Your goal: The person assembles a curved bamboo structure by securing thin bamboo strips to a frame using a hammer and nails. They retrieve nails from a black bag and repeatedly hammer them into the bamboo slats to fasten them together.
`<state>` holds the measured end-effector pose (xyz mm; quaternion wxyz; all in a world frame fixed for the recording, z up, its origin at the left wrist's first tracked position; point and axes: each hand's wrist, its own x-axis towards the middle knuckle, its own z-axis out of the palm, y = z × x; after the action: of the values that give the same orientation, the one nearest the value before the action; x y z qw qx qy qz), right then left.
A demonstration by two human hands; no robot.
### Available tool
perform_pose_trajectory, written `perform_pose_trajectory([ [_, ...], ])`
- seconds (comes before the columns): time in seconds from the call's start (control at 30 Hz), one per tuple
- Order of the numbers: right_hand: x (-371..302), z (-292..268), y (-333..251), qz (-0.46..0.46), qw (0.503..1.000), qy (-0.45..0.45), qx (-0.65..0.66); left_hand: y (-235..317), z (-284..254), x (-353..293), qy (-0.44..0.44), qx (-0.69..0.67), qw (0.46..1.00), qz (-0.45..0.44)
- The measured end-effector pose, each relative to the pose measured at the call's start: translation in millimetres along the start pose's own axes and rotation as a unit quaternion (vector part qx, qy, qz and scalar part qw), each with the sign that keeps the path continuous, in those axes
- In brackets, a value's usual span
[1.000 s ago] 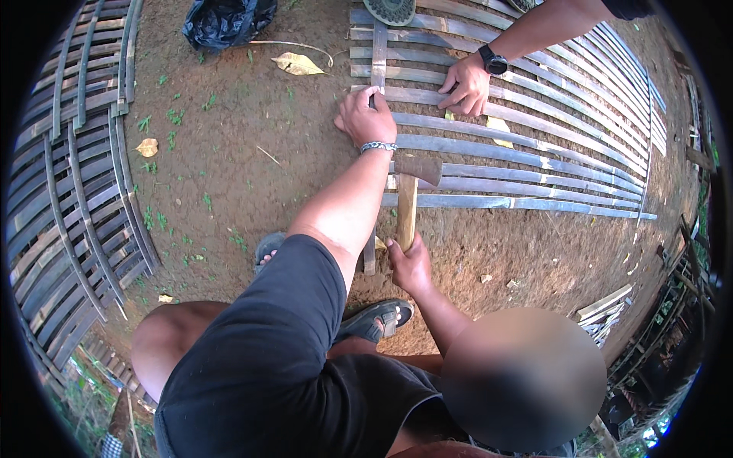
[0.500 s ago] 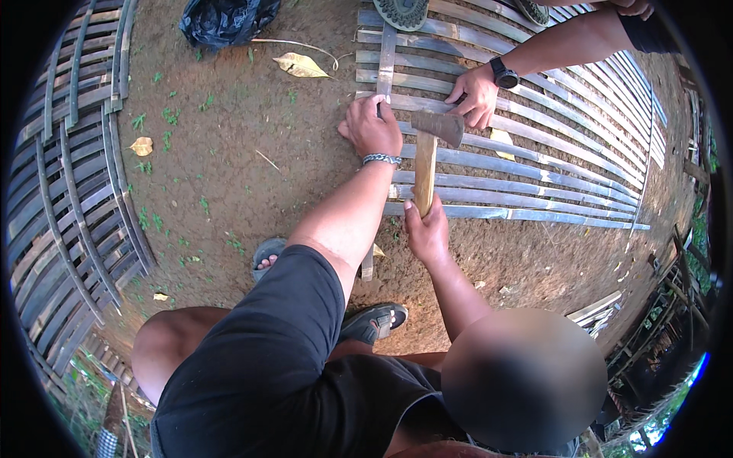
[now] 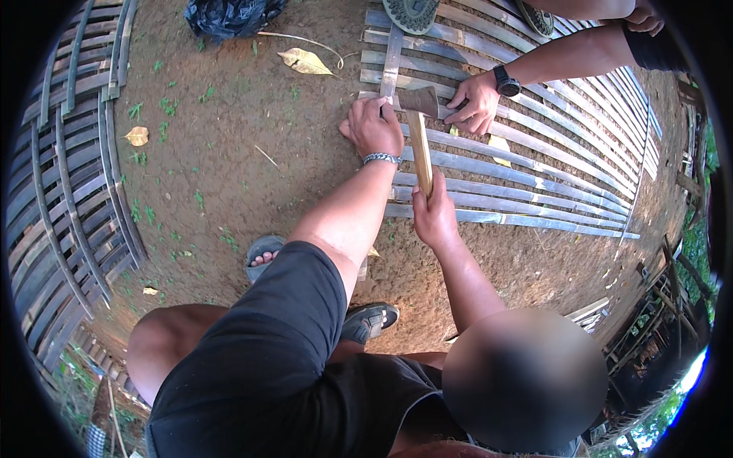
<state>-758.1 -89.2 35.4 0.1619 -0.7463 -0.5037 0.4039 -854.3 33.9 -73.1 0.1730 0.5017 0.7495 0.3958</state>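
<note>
My right hand (image 3: 435,214) grips the wooden handle (image 3: 421,153) of a hatchet. Its metal head (image 3: 418,101) is just right of my left hand (image 3: 374,126), low over the slats. My left hand is closed at the left end of a split-bamboo slat panel (image 3: 489,164), where a flat crosspiece (image 3: 392,62) runs under or over the slats. What its fingers pinch is hidden. A co-worker's hand (image 3: 475,103) with a dark watch rests on the same slats, right of the hatchet head.
A co-worker's sandal (image 3: 412,14) stands on the panel's far end. More slat panels (image 3: 69,198) lie at the left. A black plastic bag (image 3: 233,17) and a yellow leaf (image 3: 304,61) are on the soil. My sandalled foot (image 3: 370,322) is below.
The hatchet head has moved left and away from me, toward my left hand, and its handle tilts more. My left hand stays at the panel's edge.
</note>
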Motion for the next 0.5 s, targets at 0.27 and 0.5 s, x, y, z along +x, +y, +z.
perform_pose_trajectory([
  [0.27, 28, -19, -9, -0.064, 0.995, -0.022, -0.067, 1, 2, -1, 0.003, -0.006, 1.000, -0.002],
  [0.5, 30, -18, -2, -0.065, 0.996, -0.015, -0.065, 1, 1, 1, 0.019, -0.019, 1.000, 0.003],
])
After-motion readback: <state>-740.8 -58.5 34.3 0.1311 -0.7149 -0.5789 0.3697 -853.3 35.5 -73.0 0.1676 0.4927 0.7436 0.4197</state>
